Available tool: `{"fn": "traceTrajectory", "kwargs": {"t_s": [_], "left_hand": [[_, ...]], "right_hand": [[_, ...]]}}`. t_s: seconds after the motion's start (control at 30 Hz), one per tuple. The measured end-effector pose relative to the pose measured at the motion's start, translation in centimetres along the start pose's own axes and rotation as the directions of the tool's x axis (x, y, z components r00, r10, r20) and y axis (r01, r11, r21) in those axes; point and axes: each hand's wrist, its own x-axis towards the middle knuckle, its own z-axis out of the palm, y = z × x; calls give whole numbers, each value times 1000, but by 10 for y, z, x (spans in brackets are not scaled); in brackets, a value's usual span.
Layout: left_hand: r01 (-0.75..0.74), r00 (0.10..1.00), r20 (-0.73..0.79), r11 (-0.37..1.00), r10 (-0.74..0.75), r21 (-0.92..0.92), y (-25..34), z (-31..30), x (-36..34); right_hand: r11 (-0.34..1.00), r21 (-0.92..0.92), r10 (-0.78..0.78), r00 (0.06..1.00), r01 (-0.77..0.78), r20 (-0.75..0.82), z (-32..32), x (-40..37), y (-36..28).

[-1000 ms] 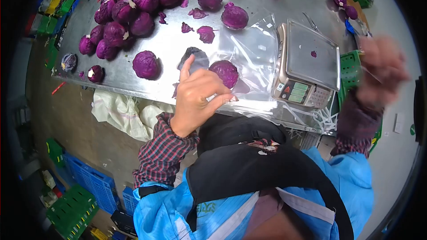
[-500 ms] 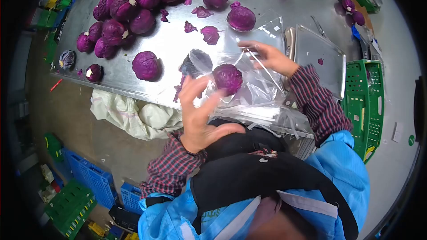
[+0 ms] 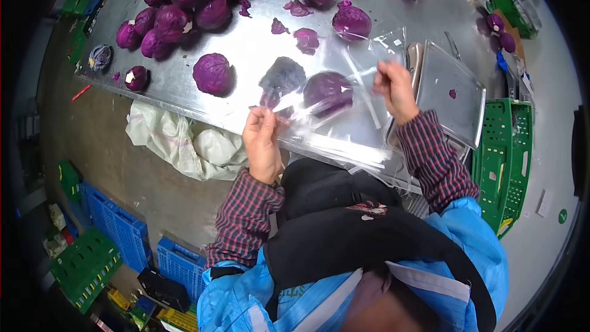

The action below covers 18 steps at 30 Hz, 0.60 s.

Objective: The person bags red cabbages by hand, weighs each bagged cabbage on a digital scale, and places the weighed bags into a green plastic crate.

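A purple cabbage (image 3: 329, 93) lies at the front of the steel table, behind or inside a clear plastic bag (image 3: 364, 107) that is stretched out and shiny. My left hand (image 3: 263, 141) pinches the bag's left edge between thumb and fingers. On the other side my right hand (image 3: 396, 92) has its fingers closed on the upper right part of the plastic. Glare blurs where the bag's edges run. Just beyond my left hand is a dark, greyish cabbage leaf (image 3: 283, 77). Another whole cabbage (image 3: 213, 74) rests farther left.
A heap of purple cabbages (image 3: 184, 0) fills the far left of the table (image 3: 258, 34). Loose leaves (image 3: 306, 40) are scattered in the middle. A metal tray (image 3: 448, 89) lies at right, beside a green crate (image 3: 501, 160). A white sack (image 3: 184, 141) hangs below the front edge.
My left hand, spread open before, has closed on the plastic. My right hand's fingers have drawn together, and the bag now stretches across the cabbage. The whole view has shifted slightly.
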Motion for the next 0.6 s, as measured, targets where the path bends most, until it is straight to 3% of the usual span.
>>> {"fn": "traceTrajectory", "kwargs": {"t_s": [0.07, 0.1, 0.13, 0.17, 0.2, 0.23, 0.27, 0.3, 0.33, 0.37, 0.4, 0.43, 0.47, 0.5, 0.53, 0.6], "left_hand": [[183, 982, -54, 983, -182, 5, -13, -9, -11], [296, 955, -10, 955, -296, -23, -34, -38, -8], [300, 954, -7, 954, -300, -13, -34, -32, -12], [-5, 991, -116, 860, 74, 510, -36, -21, -15], [-201, 898, -5, 421, 439, 884, -36, -11, -19], [-440, 831, 189, 410, 523, 799, -30, 0, -18], [-440, 836, 195, 414, 513, 797, -25, 14, -13], [-627, 747, 560, 99, 357, 773, -18, 34, -6], [-791, 581, 810, -175, 85, 586, -16, 46, 3], [-795, 575, 814, -175, 89, 581, -26, 47, 15], [-716, 693, 719, -176, -60, 675, -42, 42, 28], [-625, 779, 590, -196, -212, 755, -51, 41, 34], [-637, 770, 600, -193, -218, 747, -57, 36, 36], [-616, 776, 591, -63, -220, 786, -57, 33, 37], [-584, 781, 582, 67, -227, 809, -56, 29, 39], [-591, 770, 613, 166, -176, 790, -65, 18, 46]], "right_hand": [[987, 18, 160, 969, -159, -188, 0, -32, 23], [987, 27, 163, 968, -161, -191, -4, -40, 39], [970, 130, 231, 946, -206, -227, -8, -46, 56], [942, 233, 298, 919, -240, -258, -14, -49, 68], [941, 241, 299, 916, -238, -267, -14, -53, 68], [946, 224, 285, 929, -234, -235, -13, -58, 69], [952, 207, 270, 941, -228, -205, -12, -62, 68], [947, 189, 297, 934, -261, -200, -15, -64, 67], [947, 188, 298, 932, -261, -206, -14, -64, 63], [955, 31, 296, 928, -297, -226, -13, -61, 57], [937, -123, 290, 924, -327, -249, -14, -58, 53], [759, -636, -24, 970, -140, -242, -15, -55, 54], [762, -632, -30, 967, -143, -254, -17, -54, 52], [504, -837, -372, 928, 215, 15, -2, -53, 35], [103, -868, -574, 742, 487, 348, 11, -51, 27], [115, -860, -277, 848, 497, 452, 24, -52, 38]]}}
